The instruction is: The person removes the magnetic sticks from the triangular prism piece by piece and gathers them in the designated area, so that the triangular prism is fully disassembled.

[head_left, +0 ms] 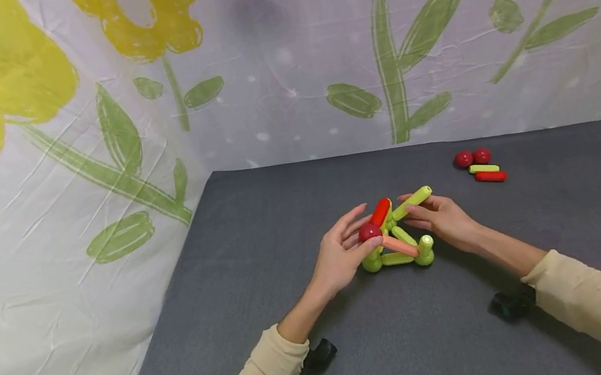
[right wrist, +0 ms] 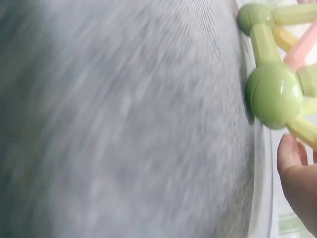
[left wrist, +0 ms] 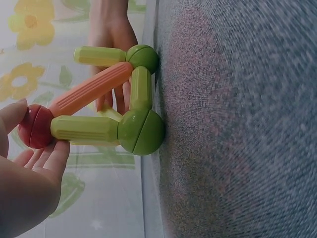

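The grey table (head_left: pixel 284 230) runs back to a flowered cloth (head_left: pixel 62 154) hung along its far and left edges, with wide bare room in front and to both sides of the work. Mid-table stands the stick-and-ball frame (head_left: pixel 396 244) on green balls. The left hand (head_left: pixel 341 253) pinches its red ball (head_left: pixel 369 231) at the top; the right hand (head_left: pixel 443 220) pinches a raised green stick (head_left: pixel 412 202). Well apart, far right, lie spare pieces (head_left: pixel 480 165).

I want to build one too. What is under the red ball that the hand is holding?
A green stick runs down from the red ball to a green ball on the grey mat. The left hand hides the ball's far side.
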Available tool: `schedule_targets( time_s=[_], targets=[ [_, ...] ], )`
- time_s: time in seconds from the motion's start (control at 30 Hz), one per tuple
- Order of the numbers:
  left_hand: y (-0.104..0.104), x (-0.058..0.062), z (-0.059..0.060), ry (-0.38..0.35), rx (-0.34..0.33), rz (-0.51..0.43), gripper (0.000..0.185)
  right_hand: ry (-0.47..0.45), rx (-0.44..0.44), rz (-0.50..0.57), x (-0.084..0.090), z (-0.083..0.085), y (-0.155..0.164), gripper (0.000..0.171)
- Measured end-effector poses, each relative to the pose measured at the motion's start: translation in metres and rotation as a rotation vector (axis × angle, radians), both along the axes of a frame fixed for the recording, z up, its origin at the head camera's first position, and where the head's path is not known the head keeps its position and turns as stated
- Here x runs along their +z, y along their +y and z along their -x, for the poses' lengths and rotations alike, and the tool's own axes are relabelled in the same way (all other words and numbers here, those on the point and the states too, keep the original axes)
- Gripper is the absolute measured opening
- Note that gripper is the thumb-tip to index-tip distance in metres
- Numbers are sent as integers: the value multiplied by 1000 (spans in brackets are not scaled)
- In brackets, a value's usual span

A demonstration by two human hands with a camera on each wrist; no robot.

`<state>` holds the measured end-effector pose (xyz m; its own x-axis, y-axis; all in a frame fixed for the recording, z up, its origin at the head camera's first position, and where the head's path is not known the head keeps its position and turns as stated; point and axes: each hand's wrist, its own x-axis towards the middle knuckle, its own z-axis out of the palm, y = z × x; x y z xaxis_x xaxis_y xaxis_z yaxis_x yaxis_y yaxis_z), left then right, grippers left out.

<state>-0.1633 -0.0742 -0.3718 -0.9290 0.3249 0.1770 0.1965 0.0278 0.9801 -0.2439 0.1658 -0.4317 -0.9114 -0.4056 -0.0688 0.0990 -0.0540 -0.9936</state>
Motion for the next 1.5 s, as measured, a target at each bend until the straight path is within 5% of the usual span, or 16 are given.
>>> schedule_targets(
  time_s=[0.23, 0.9, 1.5],
  targets=[
    [0, 0, -1, -6, -6, 3, 59, -55, -42, 21, -2, -2, -5, 58],
    [1, 1, -1, 4, 2, 3, 59, 83, -58, -54, -3, -4, -10, 46],
    [1, 0, -1, 0, 13, 0, 59, 29, -263, -60, 9, -2, 16, 56]
  ],
)
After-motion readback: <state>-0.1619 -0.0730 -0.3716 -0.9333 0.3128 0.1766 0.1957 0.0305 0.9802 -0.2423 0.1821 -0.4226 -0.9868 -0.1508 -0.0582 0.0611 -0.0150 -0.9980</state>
